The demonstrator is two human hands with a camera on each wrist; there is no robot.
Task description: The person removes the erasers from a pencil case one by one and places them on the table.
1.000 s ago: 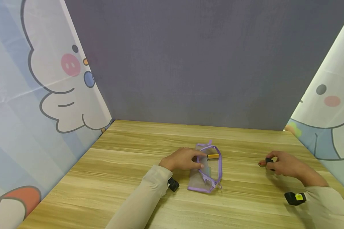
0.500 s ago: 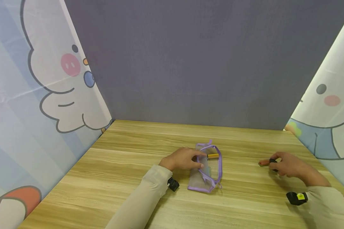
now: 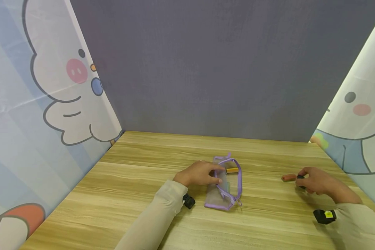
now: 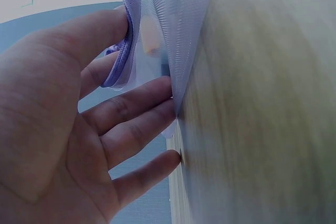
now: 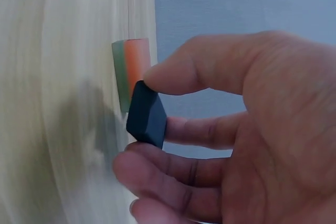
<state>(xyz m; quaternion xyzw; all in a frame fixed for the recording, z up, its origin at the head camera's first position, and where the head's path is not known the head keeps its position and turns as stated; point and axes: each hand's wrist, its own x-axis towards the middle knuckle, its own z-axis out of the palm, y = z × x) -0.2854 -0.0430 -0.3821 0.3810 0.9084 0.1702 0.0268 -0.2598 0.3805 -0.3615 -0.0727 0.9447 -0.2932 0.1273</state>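
Picking up seems in hand: near the table's (image 3: 259,222) right edge, the right hand (image 3: 315,181) pinches a black block (image 5: 146,114) just beside an orange-and-green block (image 3: 289,177). Between the side edges, the left hand (image 3: 197,173), other fingers spread, pinches the gaping mesh pouch's (image 3: 215,200) zip edge (image 4: 125,51). A steady pinch seems called for; no writing is legible.

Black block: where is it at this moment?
The black block is pinched in the right hand; in the head view, that is over the right side of the table, just right of the orange-and-green block.
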